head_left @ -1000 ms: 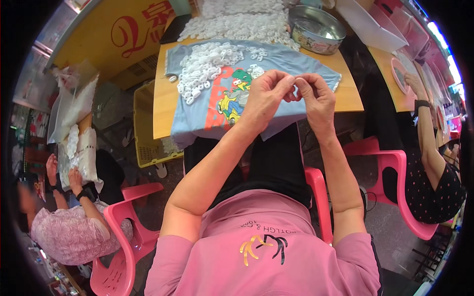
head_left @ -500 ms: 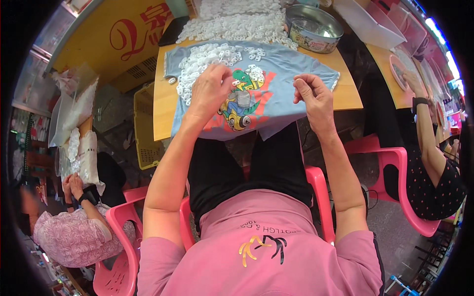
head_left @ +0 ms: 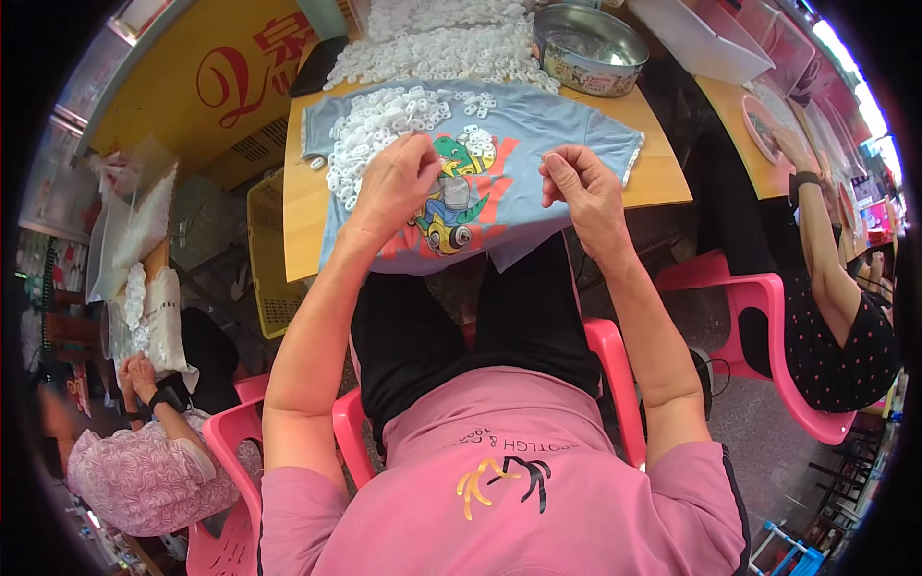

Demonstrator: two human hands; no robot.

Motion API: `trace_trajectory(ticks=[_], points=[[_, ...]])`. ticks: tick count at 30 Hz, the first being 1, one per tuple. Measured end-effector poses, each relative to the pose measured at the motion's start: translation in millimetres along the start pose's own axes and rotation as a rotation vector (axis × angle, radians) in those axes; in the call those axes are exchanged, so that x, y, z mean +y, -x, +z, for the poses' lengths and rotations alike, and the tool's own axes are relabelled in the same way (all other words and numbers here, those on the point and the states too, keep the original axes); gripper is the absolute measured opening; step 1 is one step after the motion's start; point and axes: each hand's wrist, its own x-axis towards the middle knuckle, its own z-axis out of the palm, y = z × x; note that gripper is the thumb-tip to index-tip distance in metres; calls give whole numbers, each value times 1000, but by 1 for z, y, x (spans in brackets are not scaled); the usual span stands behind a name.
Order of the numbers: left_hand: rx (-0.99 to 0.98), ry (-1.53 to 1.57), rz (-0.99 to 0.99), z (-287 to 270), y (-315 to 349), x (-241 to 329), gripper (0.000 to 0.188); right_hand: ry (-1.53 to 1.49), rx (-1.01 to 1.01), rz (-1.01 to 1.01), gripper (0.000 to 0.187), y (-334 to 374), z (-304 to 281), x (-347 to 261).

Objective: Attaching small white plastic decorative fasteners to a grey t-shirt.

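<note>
Over the table's near edge lies a light blue T-shirt [head_left: 557, 130] with a colourful cartoon print. On its left part sits a pile of small white plastic pieces [head_left: 370, 125] with holes; a smaller cluster [head_left: 478, 142] rests on the print. My left hand [head_left: 392, 184] is closed beside the pile, thumb and fingers together above the shirt. Over the shirt's right side, my right hand [head_left: 588, 192] is raised in a pinch, thumb against the curled fingers. Whatever either hand holds is too small or hidden to make out.
A larger heap of white pieces [head_left: 432, 56] covers the table's far side, next to a round metal tin [head_left: 591, 53]. A yellow crate [head_left: 274, 259] stands left of the table. Co-workers sit on both sides, one in a patterned top [head_left: 144, 470], one in dotted black [head_left: 836, 355].
The whole view has shifted slightly, so table and shirt appear a little further left. Both hands keep nearly the same pose over the shirt.
</note>
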Motion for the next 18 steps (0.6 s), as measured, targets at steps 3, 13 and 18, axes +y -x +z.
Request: trace_trajectory(ticks=[3,13,18], points=[[-66,424,-196,-1,1,8,15,-91,-13,45,19,3,2,-2],[-82,1354,-407,6,25,85,16,-284,-85,50,18,18,12,-24],[-82,1481,-449,3,34,104,18,-225,-89,11,18,30,16,-32]])
